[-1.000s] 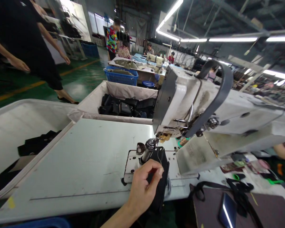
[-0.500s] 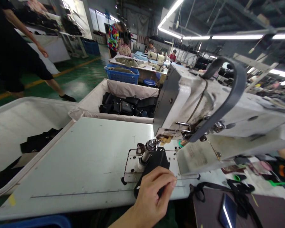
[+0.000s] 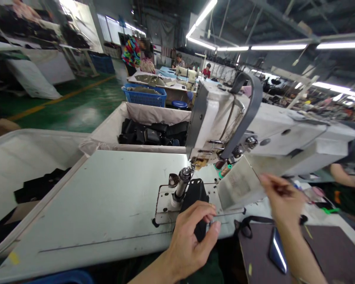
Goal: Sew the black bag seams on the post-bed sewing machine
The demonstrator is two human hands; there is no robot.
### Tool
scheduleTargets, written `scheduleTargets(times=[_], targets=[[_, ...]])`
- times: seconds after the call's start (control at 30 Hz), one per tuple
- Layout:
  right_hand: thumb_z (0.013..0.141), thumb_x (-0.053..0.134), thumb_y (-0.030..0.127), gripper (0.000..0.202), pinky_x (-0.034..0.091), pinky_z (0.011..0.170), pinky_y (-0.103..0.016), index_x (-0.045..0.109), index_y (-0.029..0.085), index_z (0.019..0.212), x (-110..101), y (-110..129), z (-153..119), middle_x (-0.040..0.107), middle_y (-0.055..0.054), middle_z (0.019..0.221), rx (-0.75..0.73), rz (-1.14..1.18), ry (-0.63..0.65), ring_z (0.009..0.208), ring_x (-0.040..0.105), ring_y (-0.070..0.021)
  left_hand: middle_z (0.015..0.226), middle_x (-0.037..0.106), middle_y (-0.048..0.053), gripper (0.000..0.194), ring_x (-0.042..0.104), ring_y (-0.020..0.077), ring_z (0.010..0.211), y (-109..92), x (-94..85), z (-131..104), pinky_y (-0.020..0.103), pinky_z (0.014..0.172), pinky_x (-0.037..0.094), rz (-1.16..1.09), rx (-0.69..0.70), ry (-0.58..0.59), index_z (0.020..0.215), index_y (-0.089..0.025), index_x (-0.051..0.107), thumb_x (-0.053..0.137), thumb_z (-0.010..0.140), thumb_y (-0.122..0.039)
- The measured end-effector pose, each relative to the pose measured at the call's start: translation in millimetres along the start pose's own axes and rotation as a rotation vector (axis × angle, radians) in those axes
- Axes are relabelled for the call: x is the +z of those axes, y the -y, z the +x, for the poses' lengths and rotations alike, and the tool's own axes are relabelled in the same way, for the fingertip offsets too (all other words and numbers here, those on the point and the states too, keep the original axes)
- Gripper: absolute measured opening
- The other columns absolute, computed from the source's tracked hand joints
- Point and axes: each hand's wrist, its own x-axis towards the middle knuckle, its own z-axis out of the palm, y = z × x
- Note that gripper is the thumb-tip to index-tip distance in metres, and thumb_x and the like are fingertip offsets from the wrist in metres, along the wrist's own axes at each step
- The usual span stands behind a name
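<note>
A black strip-like piece (image 3: 197,190) lies at the sewing machine's post, under the needle area, and runs back toward me. My left hand (image 3: 191,240) curls over its near part, with the thumb to the right of the piece and a gap between thumb and forefinger. To the right, my right hand (image 3: 284,199) is raised before the machine arm, its fingers bent together in a pinch and slightly blurred. Whatever it may hold is too small to make out. The white sewing machine (image 3: 207,118) has a grey strap looped over its head and a metal post (image 3: 183,181).
Behind the pale table (image 3: 121,197) stands a cloth-lined bin (image 3: 100,132) of black pieces. A second bin (image 3: 47,136) is on the left. A phone (image 3: 277,250) lies on a brown board (image 3: 328,240) at right. Another person's arm (image 3: 347,175) shows at far right.
My right hand has come into view at the right. My left thumb has parted from the forefinger. The view has shifted, and the person walking at left has mostly gone out of it.
</note>
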Motion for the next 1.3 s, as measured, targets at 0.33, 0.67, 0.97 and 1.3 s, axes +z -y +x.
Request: scheduleTargets(times=[0.33,0.67,0.97,1.3], targets=[[0.079,0.078,0.042,0.034,0.027,0.053,-0.025,0.075,0.015,0.099,153.4,40.4,-77.0,0.051,0.004,0.064,0.207,0.464,0.563,0.056,0.035,-0.0086,0.099,0.066,0.005,0.021,0.063,0.0152,0.086,4.8,2.3,-15.3,0.029,0.08,0.054,0.02,-0.102,0.003,0.112,-0.022,0.058,0.06,0.091,-0.02],[0.084,0.075,0.039,0.024,0.03,0.057,-0.023,0.065,0.017,0.082,110.5,19.9,-86.5,0.053,0.001,0.076,0.29,0.675,0.874,0.061,0.039,-0.008,0.096,0.072,0.003,0.021,0.068,0.0157,0.085,16.3,-4.1,-17.4,0.029,0.082,0.055,0.039,-0.266,0.044,0.113,-0.024,0.065,0.061,0.092,-0.028],[0.077,0.079,0.042,0.035,0.009,0.046,-0.021,0.055,0.016,0.081,66.4,-29.6,-115.9,0.068,-0.006,0.095,0.798,1.026,1.072,0.043,0.02,0.0024,0.085,0.075,0.007,0.042,0.071,0.0166,0.067,91.9,-36.4,-23.8,0.025,0.054,0.054,0.061,-0.577,-0.095,0.111,-0.016,0.07,0.057,0.094,-0.052],[0.081,0.078,0.046,0.036,0.009,0.046,-0.022,0.062,0.014,0.084,76.6,-45.8,-133.0,0.052,0.005,0.059,0.876,0.738,0.752,0.044,0.016,-0.0007,0.124,0.073,0.007,0.049,0.071,0.0261,0.105,98.5,-56.9,19.4,0.041,0.1,0.054,0.353,-0.331,-0.45,0.131,-0.02,0.066,0.064,0.091,-0.049]])
